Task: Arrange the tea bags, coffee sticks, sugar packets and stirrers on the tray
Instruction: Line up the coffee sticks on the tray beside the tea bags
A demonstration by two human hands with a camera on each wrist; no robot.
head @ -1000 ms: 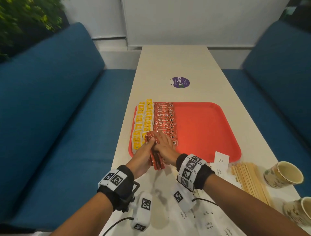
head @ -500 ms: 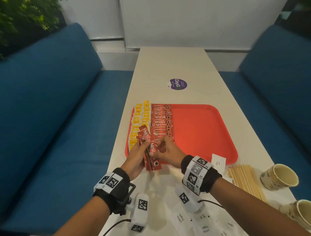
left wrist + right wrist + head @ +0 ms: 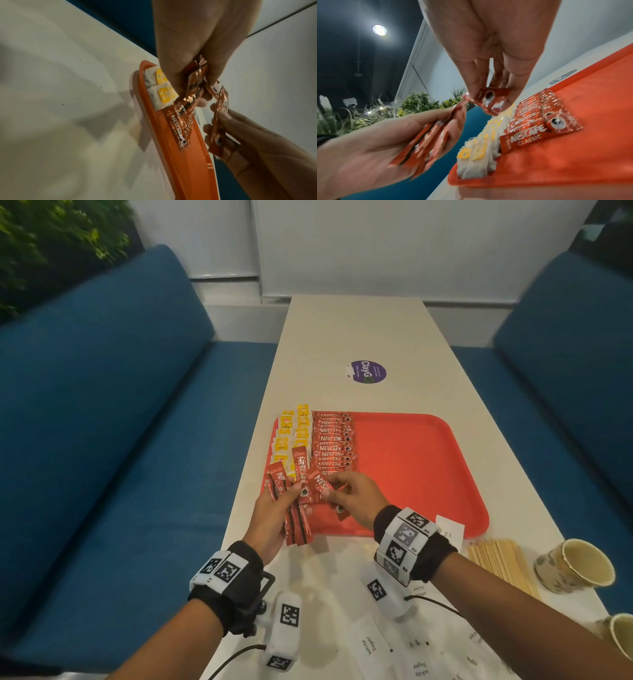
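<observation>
On the red tray (image 3: 421,474) lie two columns of yellow-tagged tea bags (image 3: 294,433) along the left edge and a column of red coffee sticks (image 3: 334,445) beside them. My left hand (image 3: 274,508) grips a fanned bundle of coffee sticks (image 3: 298,508) above the tray's near left corner. My right hand (image 3: 349,494) pinches one coffee stick (image 3: 489,101) by its end, just right of the bundle. The laid coffee sticks (image 3: 539,121) and tea bags (image 3: 477,155) show below it. White sugar packets (image 3: 371,645) and wooden stirrers (image 3: 500,559) lie on the table.
Two paper cups (image 3: 575,566) stand at the table's right edge, near the stirrers. A purple round sticker (image 3: 368,372) sits beyond the tray. Blue sofas (image 3: 102,422) flank the white table (image 3: 359,330). The tray's right half is bare.
Both hands lifted slightly off the tray. The bundle in my left hand fanned out, and my right hand drew one stick out of it toward the right.
</observation>
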